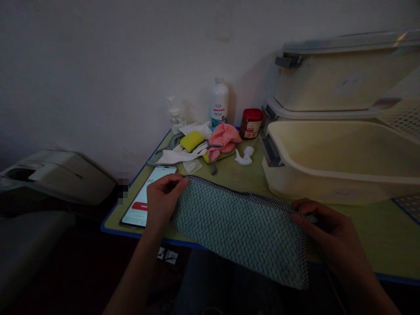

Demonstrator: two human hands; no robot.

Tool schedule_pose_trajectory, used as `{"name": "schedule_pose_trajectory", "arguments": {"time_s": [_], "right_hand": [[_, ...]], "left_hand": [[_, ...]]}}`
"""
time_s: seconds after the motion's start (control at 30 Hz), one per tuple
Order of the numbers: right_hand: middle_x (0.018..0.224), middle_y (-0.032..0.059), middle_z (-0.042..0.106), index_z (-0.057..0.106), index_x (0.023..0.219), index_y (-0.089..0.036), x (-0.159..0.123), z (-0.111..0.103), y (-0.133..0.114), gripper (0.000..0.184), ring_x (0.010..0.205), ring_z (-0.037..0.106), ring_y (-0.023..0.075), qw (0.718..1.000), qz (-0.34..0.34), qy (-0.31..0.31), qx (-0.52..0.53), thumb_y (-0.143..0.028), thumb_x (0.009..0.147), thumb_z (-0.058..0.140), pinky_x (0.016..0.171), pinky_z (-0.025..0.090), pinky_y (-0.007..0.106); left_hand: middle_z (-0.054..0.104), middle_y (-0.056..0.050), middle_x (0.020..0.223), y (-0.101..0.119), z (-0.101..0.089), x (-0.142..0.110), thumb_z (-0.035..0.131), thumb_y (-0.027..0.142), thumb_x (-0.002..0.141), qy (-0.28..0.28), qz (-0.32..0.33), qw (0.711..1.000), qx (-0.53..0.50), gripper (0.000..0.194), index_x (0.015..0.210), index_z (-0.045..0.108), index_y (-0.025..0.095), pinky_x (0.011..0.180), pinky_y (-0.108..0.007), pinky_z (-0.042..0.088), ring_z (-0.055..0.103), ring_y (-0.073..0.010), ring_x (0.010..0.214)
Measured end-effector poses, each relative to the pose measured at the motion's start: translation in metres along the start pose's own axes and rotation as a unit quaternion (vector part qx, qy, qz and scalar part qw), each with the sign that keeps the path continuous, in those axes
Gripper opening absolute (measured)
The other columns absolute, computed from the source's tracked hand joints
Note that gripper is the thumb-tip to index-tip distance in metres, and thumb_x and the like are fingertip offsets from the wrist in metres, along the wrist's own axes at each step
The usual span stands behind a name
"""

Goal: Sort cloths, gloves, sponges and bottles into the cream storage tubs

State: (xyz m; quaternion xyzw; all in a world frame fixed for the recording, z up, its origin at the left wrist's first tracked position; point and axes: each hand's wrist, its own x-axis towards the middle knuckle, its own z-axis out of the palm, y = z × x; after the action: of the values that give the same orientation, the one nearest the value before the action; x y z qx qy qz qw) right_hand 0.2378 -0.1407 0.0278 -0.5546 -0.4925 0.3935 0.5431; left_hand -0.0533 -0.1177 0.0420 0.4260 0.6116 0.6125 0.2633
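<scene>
From where I stand, I see a soft-looking grey-green cloth of bumpy weave, trimmed in black-and-white check (239, 227), held up between two bare hands. It is on the person's side of an open cream plastic bin with a dark grey handle (308, 187), towards that bin's left, and its lower part hangs free.

The left hand (164, 197) is nearly closed, thumb pressed on the front of the upper left corner, fingers curled behind. The right hand (331, 232), just in front of the bin, pinches the trimmed upper edge near its other end, thumb in front; the fingertips behind I cannot make out.

I'd judge the cloth light, limp and hard to damage, its rough weave giving good grip rather than slipping. The trim looks the firmest part, so the two upper corners seem the best hold; gripped at one end only, it would likely droop. The border looks doubled near the right hand, perhaps a fold.

Left of the bin lie a crumpled pink cloth with checked trim (223, 141) and a yellow sponge (192, 141); farther left, by the left hand, is a lit smartphone (139, 212).
</scene>
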Motion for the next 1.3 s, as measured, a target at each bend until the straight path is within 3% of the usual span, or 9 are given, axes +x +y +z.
{"name": "schedule_pose_trajectory", "arguments": {"time_s": [0.27, 0.77, 1.0, 1.13, 1.3], "right_hand": [[0.072, 0.0003, 0.061, 0.06, 0.057, -0.02, 0.009, -0.01, 0.011, 0.026, 0.071, 0.058, 0.0139, 0.999, -0.023, -0.028, 0.017, -0.034, 0.051, 0.082, 0.064, 0.047, 0.022], [0.069, -0.0027, 0.056, 0.056, 0.057, -0.02, 0.0, 0.003, -0.004, 0.024, 0.068, 0.052, 0.0099, 0.999, -0.01, 0.018, 0.047, -0.027, 0.054, 0.079, 0.064, 0.043, 0.019], [0.063, -0.002, 0.056, 0.056, 0.057, -0.019, 0.011, -0.007, 0.009, 0.023, 0.061, 0.054, 0.0103, 0.996, -0.082, -0.016, -0.01, -0.025, 0.055, 0.079, 0.057, 0.045, 0.019], [0.064, -0.0022, 0.056, 0.056, 0.06, -0.02, 0.012, -0.007, 0.013, 0.023, 0.061, 0.056, 0.011, 0.992, -0.129, 0.01, -0.01, -0.025, 0.058, 0.078, 0.056, 0.047, 0.021], [0.069, -0.0019, 0.058, 0.056, 0.068, -0.021, 0.005, 0.0, 0.002, 0.023, 0.065, 0.057, 0.0115, 0.993, -0.105, 0.051, -0.011, -0.024, 0.059, 0.077, 0.056, 0.049, 0.021]], "left_hand": [[0.061, 0.002, 0.057, -0.001, 0.002, 0.002, 0.071, 0.03, 0.058, 0.002, 0.023, 1.0, -0.018, 0.017, 0.061, 0.062, 0.016, 0.054, -0.021, 0.042, 0.054, -0.0105, 0.056], [0.058, 0.004, 0.06, -0.004, 0.002, 0.003, 0.073, 0.027, 0.059, -0.003, 0.016, 0.999, -0.045, 0.022, 0.068, 0.056, 0.016, 0.053, -0.018, 0.039, 0.052, -0.0081, 0.056], [0.063, 0.0, 0.074, -0.004, 0.001, 0.001, 0.064, 0.031, 0.069, -0.027, 0.063, 0.996, 0.048, 0.022, 0.085, 0.068, 0.017, 0.064, -0.024, 0.045, 0.058, -0.0129, 0.068], [0.064, 0.0, 0.076, -0.006, 0.0, 0.001, 0.059, 0.03, 0.073, -0.041, 0.106, 0.989, 0.096, 0.017, 0.081, 0.069, 0.018, 0.068, -0.026, 0.045, 0.058, -0.0147, 0.074], [0.062, 0.0, 0.074, -0.011, -0.002, 0.004, 0.059, 0.031, 0.073, -0.04, 0.108, 0.986, 0.123, 0.016, 0.077, 0.067, 0.018, 0.067, -0.026, 0.044, 0.057, -0.0144, 0.072]]}}
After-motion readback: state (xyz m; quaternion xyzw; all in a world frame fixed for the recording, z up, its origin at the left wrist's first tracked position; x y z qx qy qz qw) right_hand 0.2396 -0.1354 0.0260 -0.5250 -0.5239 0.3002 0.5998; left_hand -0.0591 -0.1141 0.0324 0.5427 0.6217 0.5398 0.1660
